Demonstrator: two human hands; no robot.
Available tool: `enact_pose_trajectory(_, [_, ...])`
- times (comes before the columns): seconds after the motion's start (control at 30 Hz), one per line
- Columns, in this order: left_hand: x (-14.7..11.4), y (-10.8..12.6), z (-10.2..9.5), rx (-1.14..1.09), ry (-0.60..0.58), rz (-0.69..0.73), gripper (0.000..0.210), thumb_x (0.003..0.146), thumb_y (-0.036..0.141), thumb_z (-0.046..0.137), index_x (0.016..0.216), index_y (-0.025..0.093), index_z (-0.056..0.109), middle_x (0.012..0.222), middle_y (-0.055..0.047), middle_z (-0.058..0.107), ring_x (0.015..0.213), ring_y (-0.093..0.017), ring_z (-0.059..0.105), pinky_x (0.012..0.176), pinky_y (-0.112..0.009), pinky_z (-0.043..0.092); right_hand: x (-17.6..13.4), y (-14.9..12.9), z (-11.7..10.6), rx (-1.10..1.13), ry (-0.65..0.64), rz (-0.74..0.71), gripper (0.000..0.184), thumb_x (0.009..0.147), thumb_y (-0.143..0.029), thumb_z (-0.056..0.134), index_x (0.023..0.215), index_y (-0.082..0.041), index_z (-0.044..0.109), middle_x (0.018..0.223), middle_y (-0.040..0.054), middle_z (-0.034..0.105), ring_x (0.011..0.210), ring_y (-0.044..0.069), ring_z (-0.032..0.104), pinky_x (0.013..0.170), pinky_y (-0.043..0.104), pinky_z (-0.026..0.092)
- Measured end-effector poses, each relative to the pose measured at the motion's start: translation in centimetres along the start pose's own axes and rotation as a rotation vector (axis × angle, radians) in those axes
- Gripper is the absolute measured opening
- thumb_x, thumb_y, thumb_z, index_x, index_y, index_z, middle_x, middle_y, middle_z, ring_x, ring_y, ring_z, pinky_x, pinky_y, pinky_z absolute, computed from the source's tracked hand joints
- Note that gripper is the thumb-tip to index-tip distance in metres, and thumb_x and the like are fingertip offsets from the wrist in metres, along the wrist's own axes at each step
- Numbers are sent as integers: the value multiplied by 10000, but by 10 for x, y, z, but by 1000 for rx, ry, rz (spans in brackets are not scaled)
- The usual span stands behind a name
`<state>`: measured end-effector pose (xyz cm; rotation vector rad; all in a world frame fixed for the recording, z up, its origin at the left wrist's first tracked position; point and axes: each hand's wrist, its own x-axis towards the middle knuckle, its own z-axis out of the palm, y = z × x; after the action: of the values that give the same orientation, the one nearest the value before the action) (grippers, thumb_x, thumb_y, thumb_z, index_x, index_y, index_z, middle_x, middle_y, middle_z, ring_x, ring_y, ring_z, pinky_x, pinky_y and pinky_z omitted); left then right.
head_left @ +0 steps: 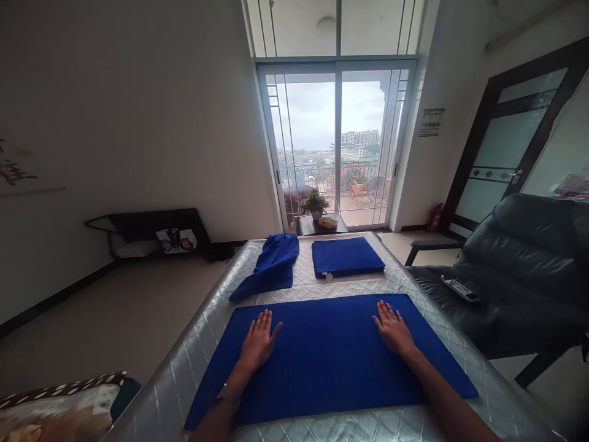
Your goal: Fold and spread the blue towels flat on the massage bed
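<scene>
A blue cloth (322,356) lies spread flat across the quilted, silvery mattress-like surface (184,368) before me. My left hand (259,341) rests palm down near its left far part, fingers stretched out and thumb apart. Toward the far right corner of the same cloth, my right hand (392,325) also lies flat with its fingers extended. Neither hand grips anything. Beyond the spread cloth, a crumpled blue cloth (276,264) sits at the left, and a neatly folded stack of blue cloth (348,255) with a small white tag is at the right.
A dark armchair (506,276) with a light-coloured handset-like device (460,288) stands at the right. Past the far edge, a small table (306,228) bears a potted plant (315,202) before glass sliding doors (338,147). A dark bench (151,227) is against the left wall.
</scene>
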<state>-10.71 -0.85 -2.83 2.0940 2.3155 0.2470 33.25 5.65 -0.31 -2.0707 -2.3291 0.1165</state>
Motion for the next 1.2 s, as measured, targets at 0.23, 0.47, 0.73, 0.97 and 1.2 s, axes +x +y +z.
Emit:
enact_pose_trajectory(0.23, [-21,-102,11,8,65,-179,871,979,659,189,1558,15,285,1636,-186,249,1516,-311,257,1219,-501,260,3,88,5,-65,19,162,693,1002,-413,202,1592,-50,209,1671,97,179,1541,218,135,1246,419,144])
enact_pose_trajectory(0.47, [-12,-91,-7,31,71,-213,837,987,649,210,1509,26,406,1587,-211,357,1486,-329,325,1207,-525,283,4,69,-2,-90,32,186,683,1000,-409,207,1578,-53,276,1657,101,222,1534,245,164,1242,438,162])
enact_pose_trajectory(0.73, [31,99,-27,-108,46,312,643,1051,536,213,1534,153,398,1596,-113,395,1505,-226,296,1238,-445,269,16,-110,-34,146,38,-276,639,1029,-403,174,1574,-99,313,1643,75,261,1533,208,167,1242,402,141])
enact_pose_trajectory(0.97, [42,145,3,-148,46,338,655,1051,542,172,1534,161,398,1589,-94,404,1501,-239,307,1239,-476,278,22,-154,-3,197,-10,-323,617,1011,-295,153,1580,-106,296,1651,56,237,1537,187,147,1250,392,82])
enact_pose_trajectory(1.2, [41,142,4,-137,39,301,683,1038,573,157,1547,175,380,1604,-87,376,1508,-236,290,1249,-463,255,21,-153,-2,199,0,-315,617,1014,-316,172,1582,-106,288,1650,59,237,1536,176,153,1248,385,84])
